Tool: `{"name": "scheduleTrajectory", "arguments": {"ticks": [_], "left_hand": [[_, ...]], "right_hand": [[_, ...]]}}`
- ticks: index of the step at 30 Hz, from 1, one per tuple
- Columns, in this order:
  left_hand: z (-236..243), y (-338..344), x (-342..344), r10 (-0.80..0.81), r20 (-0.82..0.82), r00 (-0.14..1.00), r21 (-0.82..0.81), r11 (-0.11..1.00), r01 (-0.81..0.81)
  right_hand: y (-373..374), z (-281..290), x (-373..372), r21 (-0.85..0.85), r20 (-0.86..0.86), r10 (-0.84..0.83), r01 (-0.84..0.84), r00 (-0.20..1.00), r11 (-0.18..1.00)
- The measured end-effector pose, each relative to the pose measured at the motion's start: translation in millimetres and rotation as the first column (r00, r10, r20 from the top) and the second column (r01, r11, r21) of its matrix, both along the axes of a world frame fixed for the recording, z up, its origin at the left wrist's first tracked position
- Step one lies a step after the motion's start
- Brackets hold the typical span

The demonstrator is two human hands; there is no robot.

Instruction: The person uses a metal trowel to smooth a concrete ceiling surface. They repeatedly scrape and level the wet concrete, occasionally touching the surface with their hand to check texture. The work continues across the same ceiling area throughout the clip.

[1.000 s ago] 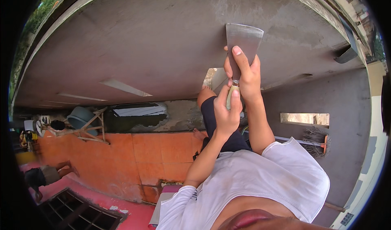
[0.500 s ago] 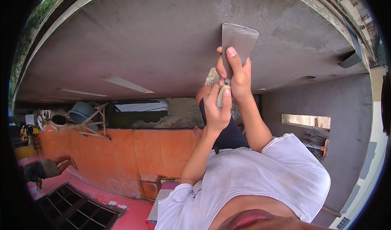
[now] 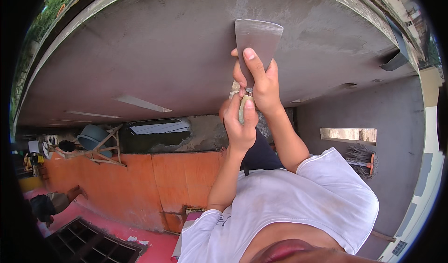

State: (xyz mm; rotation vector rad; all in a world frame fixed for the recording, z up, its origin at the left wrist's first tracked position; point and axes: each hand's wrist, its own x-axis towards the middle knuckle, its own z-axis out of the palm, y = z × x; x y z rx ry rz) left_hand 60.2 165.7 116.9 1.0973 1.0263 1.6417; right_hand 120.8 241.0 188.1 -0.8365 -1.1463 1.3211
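Observation:
A scraper [image 3: 259,37] with a wide metal blade and a pale handle is held up in front of the grey plastered wall [image 3: 154,44]. My left hand [image 3: 240,125] is wrapped round its handle. Higher up, my right hand [image 3: 261,79] grips the lower part of the blade, thumb flat on the face towards me and fingers behind it. The blade's broad edge points at a lighter streak on the wall. Whether that edge touches the plaster I cannot tell.
A mop head [image 3: 361,162] hangs by a slot in the right grey wall. At the left, a blue-grey tub [image 3: 95,137] rests by a wooden stand [image 3: 109,146]. Beyond the orange floor [image 3: 130,183], another person [image 3: 51,204] is near a dark window grille [image 3: 95,242].
Both hands have shifted left and slightly up with the scraper, keeping the same grip. The view itself has moved a little too.

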Motion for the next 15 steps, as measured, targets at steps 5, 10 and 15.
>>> {"name": "scheduleTrajectory", "arguments": {"ticks": [5,10,15], "left_hand": [[12.6,7.9,-16.2,-0.057,-0.022,0.998,0.002,0.998,0.057],[22.3,-7.9,-23.7,-0.021,-0.086,0.996,-0.061,0.998,0.016],[20.4,-8.2,-33.0,-0.092,-0.089,0.992,-0.094,0.992,0.083]], "right_hand": [[2.7,14.9,-9.6,0.023,-0.025,-0.017,0.018,1.0,1.0],[-7.1,8.6,-14.8,-0.022,-0.062,-0.036,0.034,0.997,0.999],[-9.2,12.9,-18.3,-0.029,-0.084,-0.023,0.021,0.996,0.999]]}}
